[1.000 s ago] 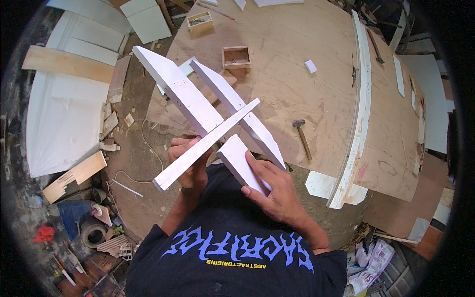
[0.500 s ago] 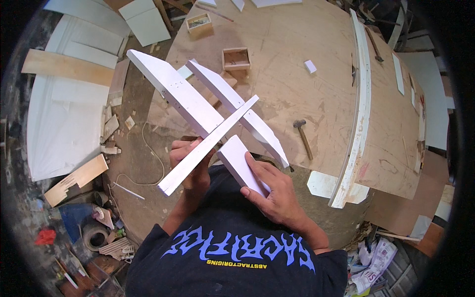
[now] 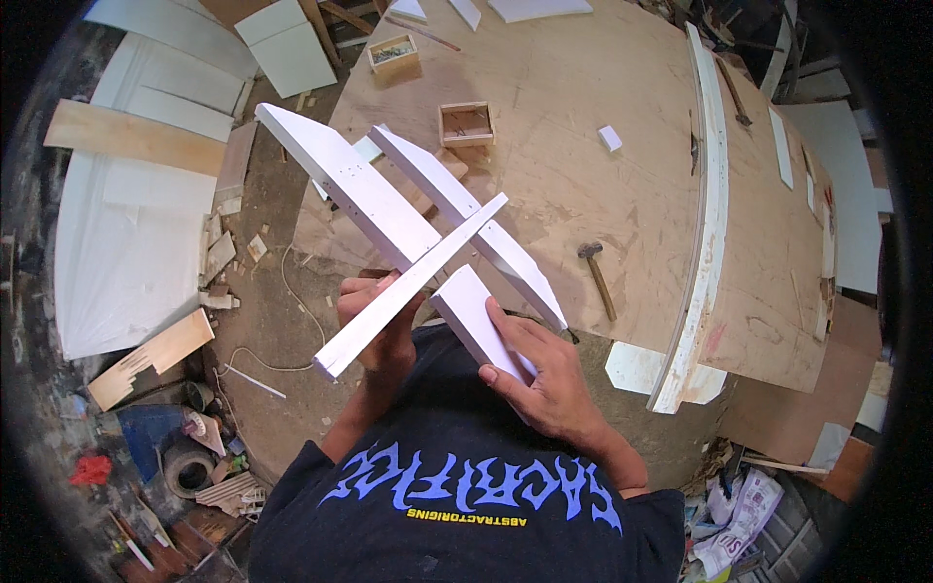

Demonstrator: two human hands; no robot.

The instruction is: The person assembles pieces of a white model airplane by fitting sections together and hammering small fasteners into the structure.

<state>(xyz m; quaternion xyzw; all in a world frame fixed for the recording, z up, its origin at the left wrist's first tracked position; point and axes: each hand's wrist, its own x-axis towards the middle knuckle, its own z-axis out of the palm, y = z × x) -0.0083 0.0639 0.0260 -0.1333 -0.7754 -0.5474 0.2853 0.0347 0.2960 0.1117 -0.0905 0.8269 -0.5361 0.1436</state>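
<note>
White boards held; wooden boxes contain small pieces.

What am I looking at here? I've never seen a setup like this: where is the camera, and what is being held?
There is no machine here, just a person's two bare hands. The view comes from the left one of two wide fisheye cameras worn on the head, looking down, so straight edges bend toward the rim. The right hand holds a short white board. The left hand is partly hidden behind a narrow white slat, so its exact grip cannot be seen. Beyond the slat stretch two longer white boards. On the plywood surface lie a hammer, a small white block and two open wooden boxes, with a long white strip toward the right.
</note>
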